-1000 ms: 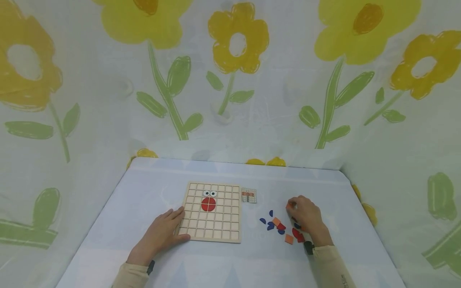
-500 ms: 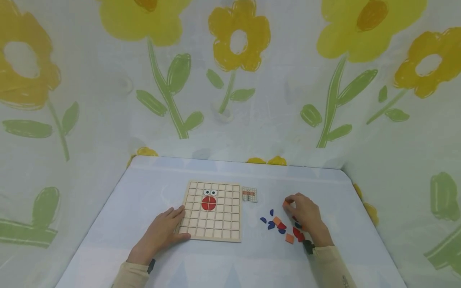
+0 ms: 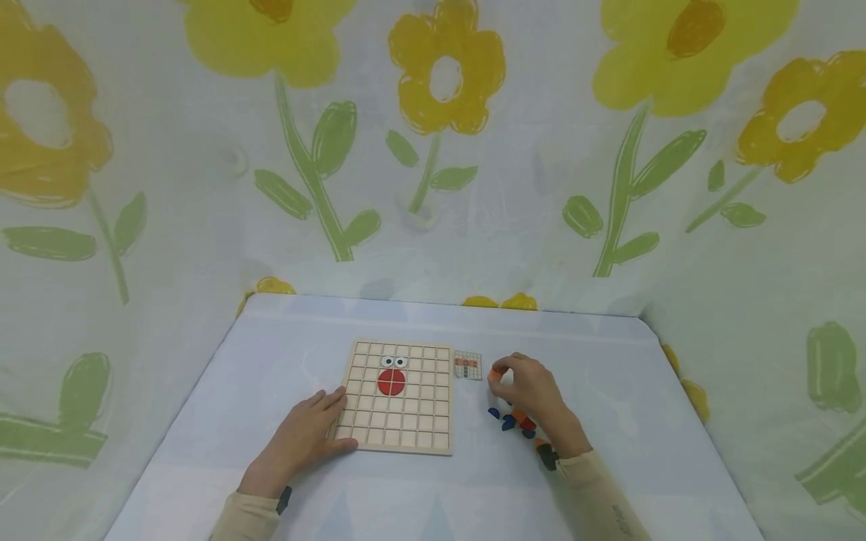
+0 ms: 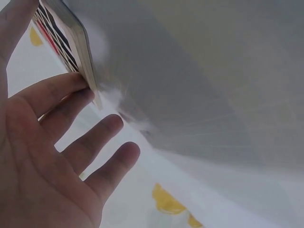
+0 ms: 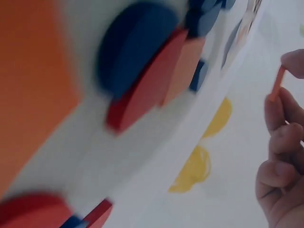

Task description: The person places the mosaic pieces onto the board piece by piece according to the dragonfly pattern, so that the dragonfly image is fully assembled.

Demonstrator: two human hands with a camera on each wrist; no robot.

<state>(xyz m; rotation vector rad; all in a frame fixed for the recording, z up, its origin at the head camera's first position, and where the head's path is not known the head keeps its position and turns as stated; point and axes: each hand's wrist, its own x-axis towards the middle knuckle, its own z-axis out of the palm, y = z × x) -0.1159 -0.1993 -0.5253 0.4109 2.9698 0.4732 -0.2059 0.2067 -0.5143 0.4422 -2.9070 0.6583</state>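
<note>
A wooden grid board (image 3: 419, 421) lies on the table, with two eye tiles (image 3: 395, 361) and a red disc of quarter pieces (image 3: 392, 382) in its cells. My left hand (image 3: 307, 432) rests along the board's left edge, fingers extended, thumb by the near left corner. In the left wrist view, fingertips (image 4: 76, 80) touch the board's side. My right hand (image 3: 534, 391) pinches an orange tile (image 5: 278, 84) between thumb and index finger, just right of a small pattern card (image 3: 467, 365). Its other fingers curl inward.
Beneath the right hand lie loose blue half-round pieces (image 3: 508, 423), a red piece (image 3: 527, 424) and orange tiles, partly hidden by the wrist. Flower-printed fabric walls (image 3: 514, 225) enclose the table (image 3: 284, 330) at the back and sides.
My right hand has moved left with the orange tile, from beyond the loose pieces to near the card. The left hand and board have stayed in place.
</note>
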